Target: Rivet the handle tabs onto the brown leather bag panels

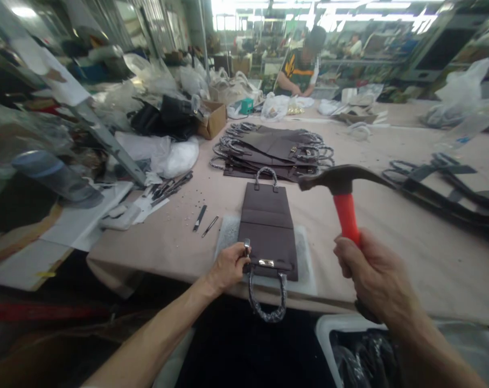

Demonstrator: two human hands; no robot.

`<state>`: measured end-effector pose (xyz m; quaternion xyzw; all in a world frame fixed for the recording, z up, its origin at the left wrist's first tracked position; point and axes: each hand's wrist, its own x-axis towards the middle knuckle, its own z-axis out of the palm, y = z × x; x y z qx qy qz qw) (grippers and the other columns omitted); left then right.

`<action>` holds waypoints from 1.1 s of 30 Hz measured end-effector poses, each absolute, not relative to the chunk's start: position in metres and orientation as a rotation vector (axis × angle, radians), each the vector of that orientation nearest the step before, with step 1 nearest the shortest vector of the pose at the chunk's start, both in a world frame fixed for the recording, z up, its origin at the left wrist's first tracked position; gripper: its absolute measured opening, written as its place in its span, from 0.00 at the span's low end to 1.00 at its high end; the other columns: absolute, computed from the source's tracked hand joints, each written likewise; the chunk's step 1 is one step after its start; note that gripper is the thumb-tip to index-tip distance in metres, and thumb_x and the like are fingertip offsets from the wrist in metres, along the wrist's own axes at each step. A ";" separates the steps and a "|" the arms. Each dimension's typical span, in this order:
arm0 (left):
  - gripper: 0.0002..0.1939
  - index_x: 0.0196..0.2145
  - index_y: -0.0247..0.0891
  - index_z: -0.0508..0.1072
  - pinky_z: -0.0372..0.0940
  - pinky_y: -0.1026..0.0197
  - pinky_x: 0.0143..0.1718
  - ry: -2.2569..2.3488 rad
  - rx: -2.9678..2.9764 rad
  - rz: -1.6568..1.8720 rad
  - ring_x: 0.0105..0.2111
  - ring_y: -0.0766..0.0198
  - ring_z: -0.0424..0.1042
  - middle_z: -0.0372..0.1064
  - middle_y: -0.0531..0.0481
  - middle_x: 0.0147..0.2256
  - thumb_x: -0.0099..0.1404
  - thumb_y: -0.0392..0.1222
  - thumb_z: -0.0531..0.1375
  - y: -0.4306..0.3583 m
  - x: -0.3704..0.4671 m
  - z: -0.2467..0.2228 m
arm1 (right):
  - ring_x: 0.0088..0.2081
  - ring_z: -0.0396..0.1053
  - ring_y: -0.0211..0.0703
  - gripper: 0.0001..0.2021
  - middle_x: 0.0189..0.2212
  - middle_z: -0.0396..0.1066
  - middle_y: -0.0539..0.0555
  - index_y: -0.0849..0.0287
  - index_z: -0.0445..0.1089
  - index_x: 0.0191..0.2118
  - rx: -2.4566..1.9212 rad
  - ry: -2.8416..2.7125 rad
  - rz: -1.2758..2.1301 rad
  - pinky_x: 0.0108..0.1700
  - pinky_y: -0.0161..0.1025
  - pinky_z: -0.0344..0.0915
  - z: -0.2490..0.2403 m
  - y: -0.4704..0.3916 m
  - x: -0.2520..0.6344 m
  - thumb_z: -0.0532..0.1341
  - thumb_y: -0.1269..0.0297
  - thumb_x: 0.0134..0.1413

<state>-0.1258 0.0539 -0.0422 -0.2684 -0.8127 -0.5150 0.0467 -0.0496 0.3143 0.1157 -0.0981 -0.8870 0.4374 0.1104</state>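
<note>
My right hand (369, 264) is closed around the red handle of a claw hammer (345, 194), raised above the table to the right of a dark brown handbag panel (266, 226). The panel lies flat on a pale pad (307, 258), with a wrapped handle at each end; the nearer handle (267, 315) hangs past the table edge. My left hand (230, 267) pinches a small upright metal punch (246, 248) at the panel's left side. A shiny metal clasp (266, 263) sits on the panel, right of that hand. The punch's lower end is hidden by my fingers.
Behind the panel is a stack of similar brown panels (269, 143). A flat dark tool (200, 218) and a thin metal tool (210, 226) lie to the left. Dark straps (442, 188) lie right. Below the edge stands a white bin (325, 328). A person (299, 70) works across the table.
</note>
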 end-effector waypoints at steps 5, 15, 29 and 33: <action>0.07 0.38 0.40 0.72 0.72 0.56 0.40 -2.484 -0.796 -1.571 0.37 0.57 0.76 0.75 0.47 0.36 0.64 0.34 0.56 0.055 -0.125 -0.046 | 0.16 0.54 0.38 0.12 0.16 0.62 0.48 0.55 0.61 0.30 0.412 -2.875 0.549 0.22 0.39 0.43 0.134 0.280 -0.040 0.50 0.59 0.66; 0.08 0.39 0.39 0.72 0.70 0.59 0.43 -2.548 -0.798 -1.597 0.38 0.59 0.74 0.73 0.48 0.37 0.63 0.31 0.57 0.053 -0.125 -0.046 | 0.15 0.54 0.37 0.10 0.16 0.59 0.45 0.56 0.60 0.32 0.484 -2.612 0.361 0.21 0.37 0.44 0.147 0.266 -0.033 0.50 0.66 0.69; 0.09 0.39 0.39 0.72 0.70 0.60 0.40 -2.475 -0.868 -1.536 0.37 0.59 0.74 0.74 0.47 0.37 0.63 0.31 0.56 0.053 -0.124 -0.049 | 0.16 0.49 0.37 0.13 0.16 0.58 0.47 0.55 0.58 0.30 0.348 -3.022 0.433 0.24 0.40 0.38 0.128 0.287 -0.028 0.50 0.58 0.67; 0.10 0.43 0.39 0.72 0.71 0.57 0.46 -2.436 -0.882 -1.560 0.43 0.57 0.76 0.75 0.46 0.42 0.66 0.33 0.56 0.051 -0.124 -0.053 | 0.21 0.58 0.38 0.16 0.20 0.59 0.47 0.55 0.56 0.30 -0.230 -3.047 0.928 0.25 0.35 0.51 0.099 0.327 -0.038 0.49 0.50 0.65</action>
